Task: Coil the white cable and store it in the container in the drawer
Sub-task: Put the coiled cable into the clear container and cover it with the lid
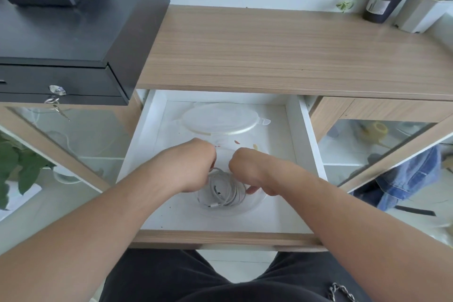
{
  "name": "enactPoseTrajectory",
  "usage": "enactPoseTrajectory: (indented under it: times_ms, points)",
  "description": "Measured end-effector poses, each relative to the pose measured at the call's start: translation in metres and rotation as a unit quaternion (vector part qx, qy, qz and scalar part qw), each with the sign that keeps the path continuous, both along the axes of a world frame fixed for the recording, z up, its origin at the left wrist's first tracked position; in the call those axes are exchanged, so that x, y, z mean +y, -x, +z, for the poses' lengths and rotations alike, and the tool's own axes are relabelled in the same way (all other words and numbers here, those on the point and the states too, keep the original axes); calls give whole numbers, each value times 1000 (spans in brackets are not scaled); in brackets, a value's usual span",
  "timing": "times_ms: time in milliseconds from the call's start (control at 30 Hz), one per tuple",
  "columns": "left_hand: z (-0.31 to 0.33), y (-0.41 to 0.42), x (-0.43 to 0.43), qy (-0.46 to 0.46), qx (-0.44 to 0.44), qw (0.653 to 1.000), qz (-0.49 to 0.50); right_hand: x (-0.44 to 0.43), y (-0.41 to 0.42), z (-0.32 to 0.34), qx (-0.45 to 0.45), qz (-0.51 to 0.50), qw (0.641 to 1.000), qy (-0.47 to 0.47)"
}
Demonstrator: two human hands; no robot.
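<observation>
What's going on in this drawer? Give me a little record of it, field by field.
drawer: pulled open, white inside
container: clear, round, at the drawer's front
white cable: coiled, lying inside the container
lid: off, resting further back in the drawer
left hand: over the coil, fingers curled onto the cable
right hand: at the coil's right side; grip not clear
task stage: cable coiled and in the container, lid not yet on

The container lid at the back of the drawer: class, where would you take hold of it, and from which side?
Probably the small tab on the lid, sticking out at its right edge. The lid lies flat on the drawer floor behind the container, so reach from the right with the right hand and pinch the tab with the fingers.
</observation>
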State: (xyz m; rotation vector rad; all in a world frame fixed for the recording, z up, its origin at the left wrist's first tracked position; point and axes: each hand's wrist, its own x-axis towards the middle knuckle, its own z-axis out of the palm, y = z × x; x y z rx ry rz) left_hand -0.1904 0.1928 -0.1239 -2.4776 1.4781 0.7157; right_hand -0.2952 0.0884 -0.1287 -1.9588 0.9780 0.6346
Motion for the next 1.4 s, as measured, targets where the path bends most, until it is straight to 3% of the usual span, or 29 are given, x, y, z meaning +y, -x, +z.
enactPoseTrajectory:
  times_ms: [133,200,367,667,833,1033,1167,1400]
  points:
    - [-9,4,-6,-1,51,996,77,-3,1,-5,-22,-80,994,-70]
    - [-12,6,-7,1,59,993,99,-4,2,-7,-25,-72,993,-94]
    - [-14,7,-11,-6,66,992,103,0,3,-12,-18,11,997,-71]
    - [-12,8,-12,-11,82,990,117,5,4,-11,-35,-14,993,-111]
    - [-12,7,-11,-11,88,988,125,-2,6,-8,-36,-81,973,-213]
    - [-13,6,-10,-13,105,983,149,5,7,-16,-27,61,996,-67]
    - [-13,6,-11,-9,113,981,160,8,8,-11,-10,134,990,41]
    - [-14,2,-9,-8,152,975,162,9,8,-11,-6,135,989,53]
